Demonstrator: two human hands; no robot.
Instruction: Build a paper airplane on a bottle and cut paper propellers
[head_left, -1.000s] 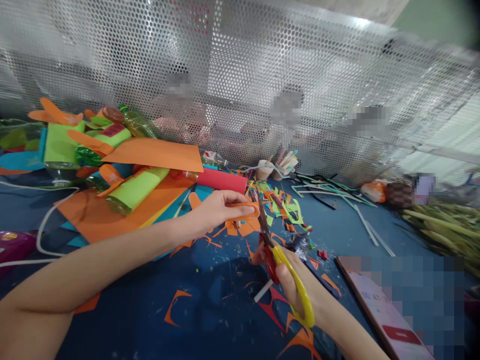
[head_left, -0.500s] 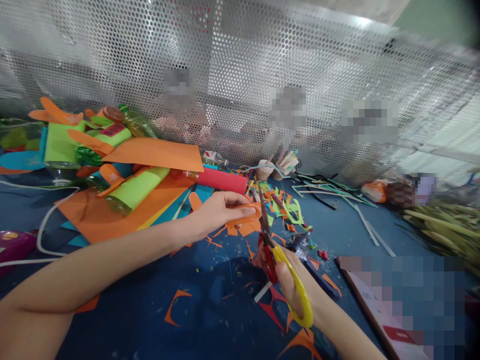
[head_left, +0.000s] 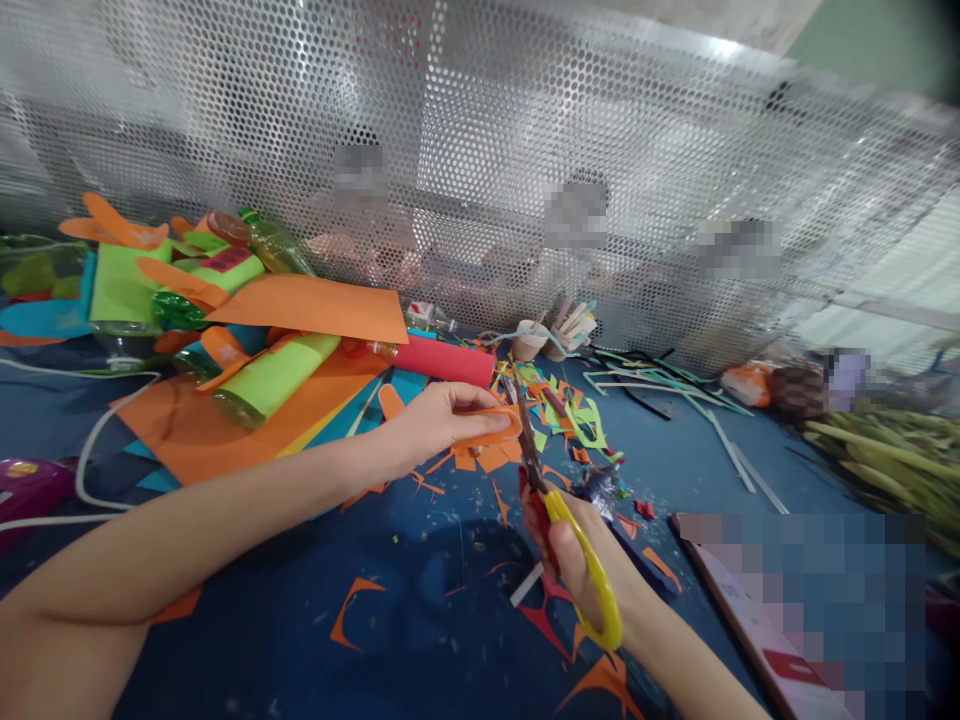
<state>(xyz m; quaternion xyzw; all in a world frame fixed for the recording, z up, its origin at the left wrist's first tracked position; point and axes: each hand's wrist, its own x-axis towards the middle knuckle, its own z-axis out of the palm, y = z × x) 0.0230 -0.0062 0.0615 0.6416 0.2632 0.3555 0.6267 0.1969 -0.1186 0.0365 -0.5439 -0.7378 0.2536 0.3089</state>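
My left hand (head_left: 442, 425) pinches a rounded orange paper piece (head_left: 508, 428) between thumb and fingers, just above the middle of the blue table. Around the yellow and red handles of a pair of scissors (head_left: 559, 515) my right hand (head_left: 574, 560) is closed. The dark blades point up and away from me, beside the right end of the orange piece, and are a little apart. Colourful paper scraps (head_left: 487, 455) lie beneath and behind both hands.
Paper-wrapped bottles (head_left: 277, 380) and orange sheets are heaped at the left. A red roll (head_left: 446, 360) and cups of sticks (head_left: 574, 330) stand behind. A tablet-like device (head_left: 757, 630) lies at the right, plant stalks (head_left: 885, 440) beyond. People show behind the perforated screen (head_left: 480, 140).
The red handle has shifted under my right hand's fingers as the hand tilts slightly. My left hand and the orange piece have barely moved.
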